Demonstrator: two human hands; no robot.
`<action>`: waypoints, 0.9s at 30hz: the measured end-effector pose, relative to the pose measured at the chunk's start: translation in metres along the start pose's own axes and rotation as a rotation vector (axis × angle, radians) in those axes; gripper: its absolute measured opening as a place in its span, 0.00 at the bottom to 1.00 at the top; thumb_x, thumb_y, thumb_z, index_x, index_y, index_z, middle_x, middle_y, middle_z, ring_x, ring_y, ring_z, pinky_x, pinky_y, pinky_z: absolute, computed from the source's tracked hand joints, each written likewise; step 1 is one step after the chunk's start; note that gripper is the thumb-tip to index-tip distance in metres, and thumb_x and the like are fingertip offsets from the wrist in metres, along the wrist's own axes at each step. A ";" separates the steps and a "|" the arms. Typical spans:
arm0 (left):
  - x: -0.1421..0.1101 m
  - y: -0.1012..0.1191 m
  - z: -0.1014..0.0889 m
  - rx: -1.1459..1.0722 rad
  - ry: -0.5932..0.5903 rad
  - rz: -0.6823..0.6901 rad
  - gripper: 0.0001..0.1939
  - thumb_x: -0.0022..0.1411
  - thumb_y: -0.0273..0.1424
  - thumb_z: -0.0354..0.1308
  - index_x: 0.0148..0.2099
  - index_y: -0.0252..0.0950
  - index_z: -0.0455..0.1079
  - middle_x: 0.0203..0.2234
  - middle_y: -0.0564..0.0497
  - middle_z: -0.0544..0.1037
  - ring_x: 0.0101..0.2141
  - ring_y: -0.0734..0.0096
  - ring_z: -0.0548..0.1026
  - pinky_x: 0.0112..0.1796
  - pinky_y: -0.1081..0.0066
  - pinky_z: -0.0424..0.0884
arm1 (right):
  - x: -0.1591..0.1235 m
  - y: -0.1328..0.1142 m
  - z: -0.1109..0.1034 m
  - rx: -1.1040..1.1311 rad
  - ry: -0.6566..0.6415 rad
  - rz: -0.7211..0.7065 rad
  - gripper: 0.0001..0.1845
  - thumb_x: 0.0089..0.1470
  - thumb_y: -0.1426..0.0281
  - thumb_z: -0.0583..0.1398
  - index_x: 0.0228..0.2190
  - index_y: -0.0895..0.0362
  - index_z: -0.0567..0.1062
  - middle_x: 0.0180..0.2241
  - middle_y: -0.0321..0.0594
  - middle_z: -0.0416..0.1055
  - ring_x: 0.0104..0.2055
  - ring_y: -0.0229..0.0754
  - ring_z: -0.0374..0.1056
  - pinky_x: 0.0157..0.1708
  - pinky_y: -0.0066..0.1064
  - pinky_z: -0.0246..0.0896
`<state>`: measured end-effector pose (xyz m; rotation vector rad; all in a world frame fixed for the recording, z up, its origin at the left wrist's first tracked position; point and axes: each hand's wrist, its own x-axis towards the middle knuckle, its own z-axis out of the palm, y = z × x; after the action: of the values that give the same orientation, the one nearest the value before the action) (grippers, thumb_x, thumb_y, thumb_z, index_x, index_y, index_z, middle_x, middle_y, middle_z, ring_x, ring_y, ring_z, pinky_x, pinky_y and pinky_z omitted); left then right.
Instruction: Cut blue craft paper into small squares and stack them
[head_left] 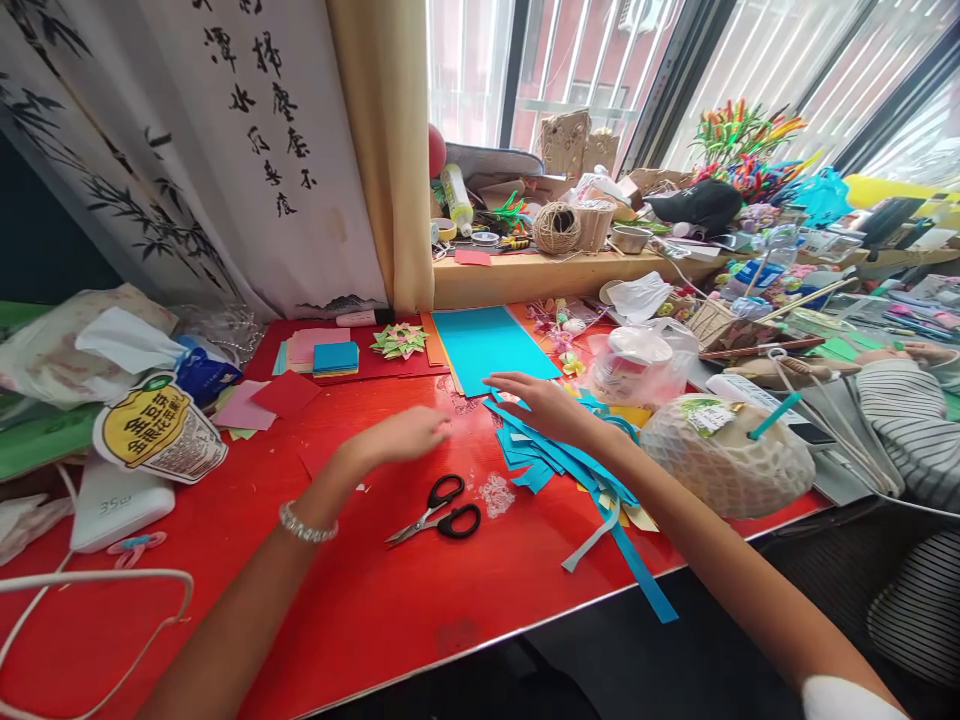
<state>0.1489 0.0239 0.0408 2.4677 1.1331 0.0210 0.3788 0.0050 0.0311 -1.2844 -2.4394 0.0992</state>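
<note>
My left hand [409, 437] is above the red table, slightly blurred, its fingers curled in and nothing visible in them. Black-handled scissors [435, 515] lie on the table below it, blades pointing left. Over a heap of blue paper strips [529, 450] is my right hand [536, 405], fingers stretched out and pointing left. Whether it touches the strips cannot be made out. One long blue strip [641, 575] hangs past the table's front edge. A large blue sheet [491, 345] lies on other coloured sheets just beyond my right hand.
Coloured paper squares [335, 357] and a folded-paper ornament [400, 341] lie at the back left. At right stands a netted coconut [727, 455] with a straw. A power bank [120, 505] and cable are at left. Another person's striped sleeve [900, 415] shows far right.
</note>
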 end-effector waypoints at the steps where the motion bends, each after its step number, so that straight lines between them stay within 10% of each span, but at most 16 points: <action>1: 0.006 -0.006 -0.005 0.008 0.018 -0.028 0.17 0.60 0.36 0.44 0.44 0.36 0.69 0.44 0.44 0.74 0.45 0.58 0.70 0.42 0.67 0.63 | 0.013 0.008 0.004 -0.027 -0.033 0.003 0.23 0.57 0.70 0.49 0.55 0.55 0.60 0.56 0.43 0.59 0.55 0.45 0.59 0.51 0.37 0.58; 6: 0.020 -0.020 -0.017 0.010 0.059 -0.068 0.19 0.61 0.38 0.41 0.43 0.39 0.71 0.42 0.46 0.76 0.43 0.59 0.72 0.41 0.69 0.64 | 0.061 0.032 0.041 -0.211 -0.310 0.067 0.28 0.52 0.71 0.54 0.55 0.62 0.60 0.54 0.52 0.61 0.53 0.50 0.61 0.46 0.33 0.59; 14: 0.022 -0.025 -0.031 -0.112 0.054 0.039 0.19 0.60 0.40 0.42 0.45 0.41 0.70 0.44 0.53 0.75 0.42 0.65 0.71 0.41 0.73 0.64 | 0.065 0.043 0.055 -0.138 -0.283 0.142 0.13 0.53 0.71 0.52 0.39 0.58 0.72 0.38 0.47 0.73 0.39 0.45 0.69 0.35 0.28 0.56; 22: 0.027 -0.044 -0.027 -0.359 0.191 -0.131 0.11 0.56 0.35 0.50 0.34 0.39 0.73 0.36 0.52 0.77 0.40 0.62 0.71 0.43 0.69 0.63 | 0.073 0.076 0.054 0.122 0.314 0.559 0.12 0.55 0.67 0.48 0.30 0.59 0.69 0.24 0.41 0.67 0.28 0.40 0.62 0.27 0.28 0.51; 27: 0.071 -0.053 0.001 -0.524 0.286 -0.313 0.06 0.54 0.29 0.55 0.35 0.35 0.72 0.43 0.46 0.73 0.49 0.56 0.66 0.48 0.65 0.60 | 0.075 0.108 0.052 0.431 0.728 0.855 0.16 0.57 0.69 0.41 0.25 0.58 0.63 0.19 0.32 0.55 0.21 0.34 0.51 0.22 0.26 0.49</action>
<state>0.1582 0.1059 0.0088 1.8467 1.4070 0.5232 0.4057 0.1338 -0.0200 -1.6676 -1.0963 0.2986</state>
